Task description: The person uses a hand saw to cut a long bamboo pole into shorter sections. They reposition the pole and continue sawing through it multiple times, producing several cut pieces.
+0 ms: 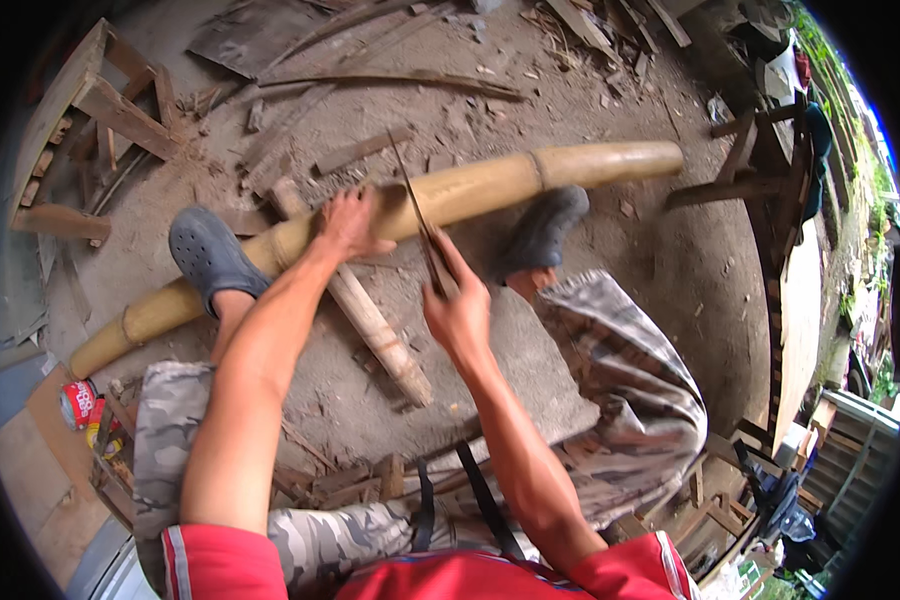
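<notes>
A thick yellow-brown bamboo pole (480, 190) lies slantwise across a round wooden stick (375, 330) on the ground. My left hand (350, 222) grips the pole from above, its fingers over the far side and its thumb pointing right. Just right of it, the thin blade of a handsaw (410, 185) crosses the bamboo. My right hand (458, 308) is closed around the saw's handle on the near side. A grey clog (210, 255) on my left foot rests on the pole, while the other clog (550, 228) is close against its near side.
Wood scraps and long boards (390, 85) litter the dirt floor beyond the pole. A wooden frame (120, 110) stands at far left, and a wooden bench-like structure (770, 190) at right. A red can (78, 403) sits at left near a brown board (55, 440).
</notes>
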{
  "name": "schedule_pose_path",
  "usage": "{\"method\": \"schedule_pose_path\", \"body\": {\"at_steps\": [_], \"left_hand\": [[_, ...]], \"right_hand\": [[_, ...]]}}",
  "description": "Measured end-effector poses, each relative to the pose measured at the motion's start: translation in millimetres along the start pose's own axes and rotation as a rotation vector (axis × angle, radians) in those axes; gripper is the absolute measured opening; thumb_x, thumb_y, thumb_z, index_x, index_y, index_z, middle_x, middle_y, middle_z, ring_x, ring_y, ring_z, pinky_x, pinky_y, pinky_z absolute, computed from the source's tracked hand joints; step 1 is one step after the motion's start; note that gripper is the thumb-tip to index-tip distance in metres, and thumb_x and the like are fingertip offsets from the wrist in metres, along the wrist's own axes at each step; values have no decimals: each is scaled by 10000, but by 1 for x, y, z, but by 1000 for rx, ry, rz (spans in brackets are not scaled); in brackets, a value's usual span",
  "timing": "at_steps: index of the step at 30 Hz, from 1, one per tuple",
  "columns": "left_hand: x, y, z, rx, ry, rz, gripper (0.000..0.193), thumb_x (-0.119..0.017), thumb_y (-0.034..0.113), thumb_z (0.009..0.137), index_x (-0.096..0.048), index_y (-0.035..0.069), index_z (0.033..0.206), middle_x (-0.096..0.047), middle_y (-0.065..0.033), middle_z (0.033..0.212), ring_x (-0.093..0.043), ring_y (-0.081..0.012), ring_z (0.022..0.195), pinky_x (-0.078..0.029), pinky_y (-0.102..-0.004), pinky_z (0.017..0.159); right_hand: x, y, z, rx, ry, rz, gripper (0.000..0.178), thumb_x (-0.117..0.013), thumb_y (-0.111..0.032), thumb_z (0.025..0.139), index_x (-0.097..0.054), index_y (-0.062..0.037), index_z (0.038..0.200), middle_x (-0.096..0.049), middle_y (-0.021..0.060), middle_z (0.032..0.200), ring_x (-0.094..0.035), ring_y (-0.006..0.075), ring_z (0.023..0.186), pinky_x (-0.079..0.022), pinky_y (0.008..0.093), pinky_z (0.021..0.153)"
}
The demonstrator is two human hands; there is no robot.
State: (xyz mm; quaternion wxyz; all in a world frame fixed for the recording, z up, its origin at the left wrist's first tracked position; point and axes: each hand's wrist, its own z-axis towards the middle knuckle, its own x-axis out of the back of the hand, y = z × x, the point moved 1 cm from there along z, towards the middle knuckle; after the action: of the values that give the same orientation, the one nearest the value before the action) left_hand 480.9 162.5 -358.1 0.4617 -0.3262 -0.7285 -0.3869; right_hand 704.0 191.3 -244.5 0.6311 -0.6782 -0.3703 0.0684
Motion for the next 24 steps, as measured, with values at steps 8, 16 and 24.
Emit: {"method": "schedule_pose_path", "body": {"at_steps": [8,16,24], "left_hand": [[-15,-30,22,-37,-96,-10,1379,-836,739,520,-314,-78,1501,-602,-265,1120,-583,-406,1115,-449,-513,1034],[14,-22,21,-58,-120,-84,1151,-878,613,520,-476,-87,1340,-675,-280,1008,-665,-426,983,-524,-487,930],[9,-19,38,-99,-109,-63,1084,-873,629,507,-531,-89,1243,-684,-273,989,-681,-414,937,-540,-467,888]], "right_hand": [[15,-13,-46,12,-22,-8,630,-573,72,817,-538,-62,1431,-637,218,1322,-572,290,1290,-463,340,1055],[47,-15,-95,22,-59,-85,680,-590,99,803,-517,-80,1455,-618,206,1350,-564,343,1264,-481,377,1056],[-4,-10,30,-33,17,-27,558,-640,-3,850,-557,-38,1401,-674,221,1262,-649,265,1202,-486,321,998]]}}
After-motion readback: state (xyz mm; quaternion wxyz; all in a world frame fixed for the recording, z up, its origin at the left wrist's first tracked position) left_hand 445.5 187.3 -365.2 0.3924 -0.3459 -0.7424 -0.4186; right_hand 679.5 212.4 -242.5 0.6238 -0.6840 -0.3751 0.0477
